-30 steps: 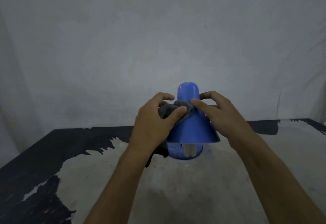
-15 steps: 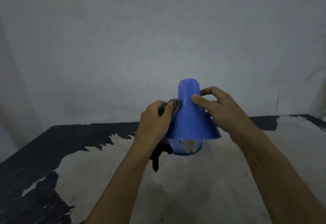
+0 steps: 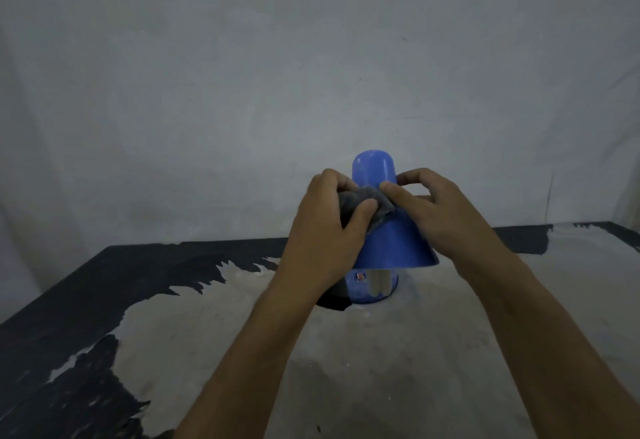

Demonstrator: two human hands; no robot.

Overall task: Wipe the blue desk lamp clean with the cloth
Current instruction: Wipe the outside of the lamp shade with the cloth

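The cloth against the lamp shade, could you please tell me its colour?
Grey; the cloth shows in the head view.

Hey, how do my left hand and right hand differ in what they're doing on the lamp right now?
The left hand grips the grey cloth against the blue lamp shade; the right hand grips the bare shade, thumb at the cloth's edge. The left hand sits on the shade's left side, the right hand on its right. Both have curled fingers at the shade's neck.

Blue lamp point(image 3: 394, 241), grey cloth point(image 3: 367, 205), black-and-pale patchy table point(image 3: 207, 317)
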